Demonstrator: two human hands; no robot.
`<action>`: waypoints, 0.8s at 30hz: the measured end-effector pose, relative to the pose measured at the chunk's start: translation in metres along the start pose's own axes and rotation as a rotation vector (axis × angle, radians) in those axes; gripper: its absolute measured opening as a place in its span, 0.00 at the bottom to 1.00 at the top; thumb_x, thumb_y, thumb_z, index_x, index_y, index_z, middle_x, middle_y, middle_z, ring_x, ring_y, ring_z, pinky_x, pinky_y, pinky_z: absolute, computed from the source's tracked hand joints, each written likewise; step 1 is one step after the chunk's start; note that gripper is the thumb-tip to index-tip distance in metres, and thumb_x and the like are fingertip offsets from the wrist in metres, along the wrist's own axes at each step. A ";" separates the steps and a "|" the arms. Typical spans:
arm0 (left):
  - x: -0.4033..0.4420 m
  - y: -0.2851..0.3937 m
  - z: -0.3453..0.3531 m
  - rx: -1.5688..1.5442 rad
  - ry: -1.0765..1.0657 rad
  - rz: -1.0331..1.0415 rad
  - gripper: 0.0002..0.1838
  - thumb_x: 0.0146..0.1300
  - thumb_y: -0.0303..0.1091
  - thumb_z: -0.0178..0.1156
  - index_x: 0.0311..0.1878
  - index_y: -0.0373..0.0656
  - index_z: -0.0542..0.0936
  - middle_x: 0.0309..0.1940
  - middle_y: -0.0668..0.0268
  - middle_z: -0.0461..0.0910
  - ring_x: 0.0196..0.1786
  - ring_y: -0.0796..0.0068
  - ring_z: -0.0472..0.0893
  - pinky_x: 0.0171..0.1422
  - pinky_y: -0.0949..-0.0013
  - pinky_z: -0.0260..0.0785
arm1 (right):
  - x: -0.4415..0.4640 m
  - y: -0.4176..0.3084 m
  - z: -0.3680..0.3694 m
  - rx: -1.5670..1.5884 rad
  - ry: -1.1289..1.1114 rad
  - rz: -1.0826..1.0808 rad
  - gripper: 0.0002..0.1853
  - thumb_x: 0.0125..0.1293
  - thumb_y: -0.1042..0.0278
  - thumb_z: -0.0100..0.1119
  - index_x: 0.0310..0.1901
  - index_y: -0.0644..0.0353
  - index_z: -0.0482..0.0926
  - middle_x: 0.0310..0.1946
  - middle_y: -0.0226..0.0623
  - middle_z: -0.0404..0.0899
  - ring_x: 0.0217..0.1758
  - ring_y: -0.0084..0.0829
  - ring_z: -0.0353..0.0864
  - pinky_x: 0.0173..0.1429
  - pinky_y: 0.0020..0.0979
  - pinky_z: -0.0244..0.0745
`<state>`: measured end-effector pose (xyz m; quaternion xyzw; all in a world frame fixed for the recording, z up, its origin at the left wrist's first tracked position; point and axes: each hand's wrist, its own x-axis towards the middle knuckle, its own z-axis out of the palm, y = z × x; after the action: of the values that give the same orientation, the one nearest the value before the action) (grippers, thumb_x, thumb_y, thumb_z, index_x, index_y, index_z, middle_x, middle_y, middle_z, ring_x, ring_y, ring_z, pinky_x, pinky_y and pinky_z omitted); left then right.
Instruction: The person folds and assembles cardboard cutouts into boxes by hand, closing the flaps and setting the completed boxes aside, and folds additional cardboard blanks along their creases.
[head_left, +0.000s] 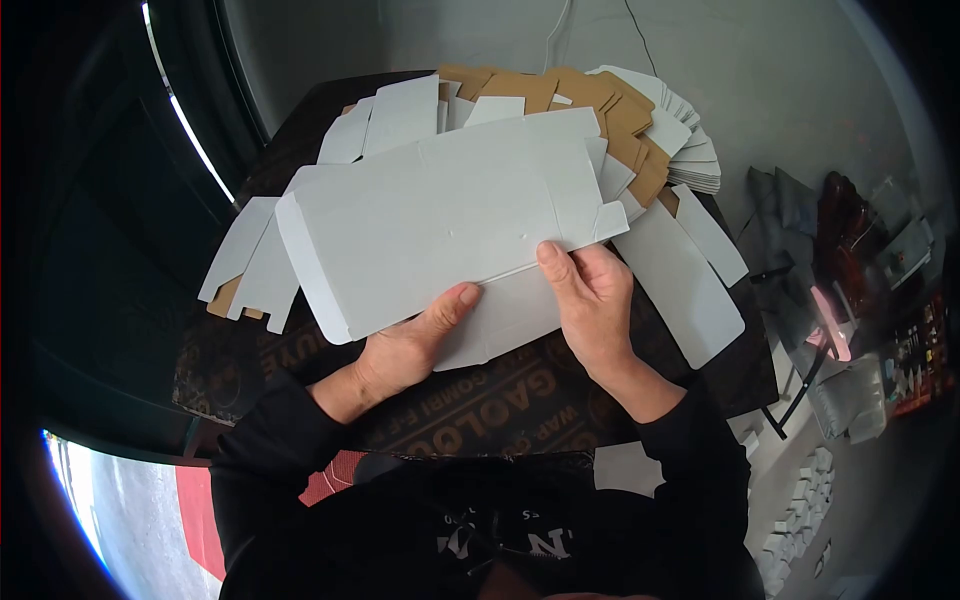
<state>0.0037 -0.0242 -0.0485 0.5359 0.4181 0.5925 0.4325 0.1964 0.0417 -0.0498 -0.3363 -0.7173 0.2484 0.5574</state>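
A flat, unfolded white cardboard box (430, 220) is held up over the dark table, tilted a little, with its flaps at the left and right ends. My left hand (405, 350) grips its near edge, thumb on top and fingers hidden underneath. Further right, my right hand (595, 300) pinches the same edge, its thumb pressed on the white face. Part of the box's lower panel shows between the two hands. Behind and around it lie more flat white box blanks (400, 115), some showing brown undersides (575, 90).
The dark printed table (480, 410) carries the blanks, with a fanned stack (690, 150) at the far right corner. A loose blank (680, 285) lies at the right edge. Bags and other items (850, 240) stand right of the table; small white pieces (800, 510) lie on the floor.
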 end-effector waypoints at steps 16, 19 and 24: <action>0.002 0.002 -0.044 1.122 -0.373 0.583 0.35 0.70 0.48 0.62 0.72 0.38 0.65 0.64 0.52 0.74 0.57 0.56 0.82 0.63 0.65 0.76 | 0.042 -0.007 -0.056 0.980 -0.016 0.191 0.11 0.72 0.66 0.58 0.46 0.67 0.80 0.36 0.39 0.83 0.36 0.24 0.79 0.47 0.24 0.73; 0.000 -0.021 -0.049 1.400 -0.396 0.816 0.38 0.68 0.50 0.63 0.74 0.40 0.62 0.69 0.54 0.68 0.63 0.54 0.76 0.67 0.62 0.72 | 0.042 0.009 -0.069 0.916 -0.100 0.135 0.12 0.73 0.66 0.57 0.48 0.66 0.80 0.39 0.41 0.84 0.39 0.26 0.81 0.48 0.25 0.75; -0.003 -0.031 -0.054 1.050 -0.431 0.889 0.48 0.63 0.50 0.68 0.79 0.45 0.54 0.78 0.54 0.54 0.75 0.46 0.62 0.76 0.51 0.62 | 0.040 0.024 -0.077 0.783 -0.154 0.059 0.12 0.75 0.64 0.55 0.48 0.65 0.78 0.43 0.43 0.85 0.45 0.30 0.85 0.49 0.27 0.77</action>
<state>-0.0475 -0.0200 -0.0834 0.8975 0.2953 0.3145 -0.0913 0.2702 0.0860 -0.0227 -0.0994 -0.5980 0.5433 0.5808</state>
